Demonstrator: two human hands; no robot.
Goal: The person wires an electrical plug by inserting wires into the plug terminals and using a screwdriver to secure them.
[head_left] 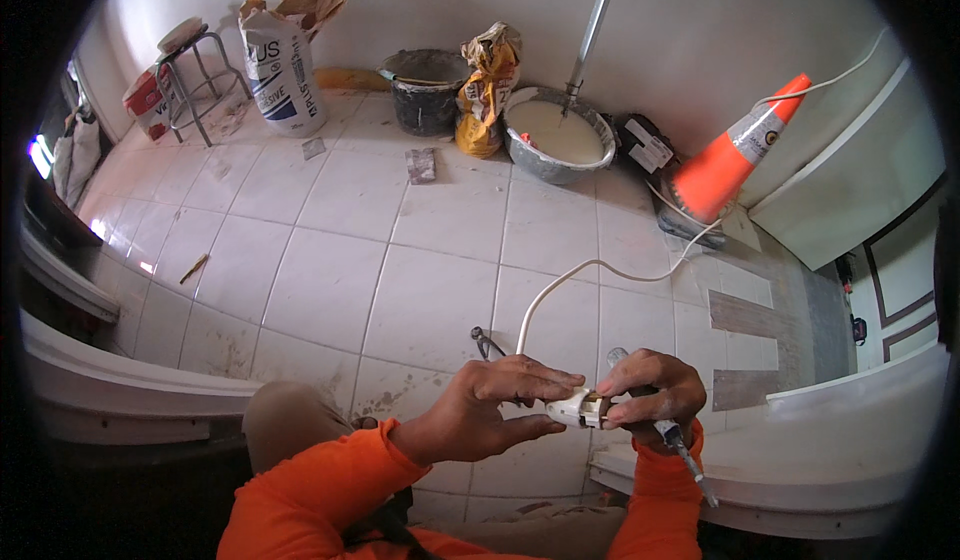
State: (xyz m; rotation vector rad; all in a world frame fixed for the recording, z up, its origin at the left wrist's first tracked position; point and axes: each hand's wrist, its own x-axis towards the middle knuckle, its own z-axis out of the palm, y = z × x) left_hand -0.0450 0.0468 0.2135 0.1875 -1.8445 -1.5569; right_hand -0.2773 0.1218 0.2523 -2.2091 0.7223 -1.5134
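Note:
A white electrical plug (570, 410) is held between both hands above my lap; its housing looks open on the side toward my right hand. My left hand (490, 405) grips the plug body between thumb and fingers. My right hand (655, 385) pinches the plug's other end with thumb and fingertips. Tucked in the same hand is a screwdriver-like tool (675, 438), its thin end pointing down to the right. A white cable (600, 263) runs from behind my left hand across the floor. Dark-jawed pliers (484, 344) lie partly hidden behind my left hand.
Along the wall stand a metal-legged stool (205, 75), a torn-open white bag (282, 75), a black bucket (425, 100), a yellow bag (485, 100), and a tub of pale liquid (560, 170) with a metal rod. An orange cone (715, 175) leans right. Tile pieces (421, 166) lie on the tiled floor (330, 270).

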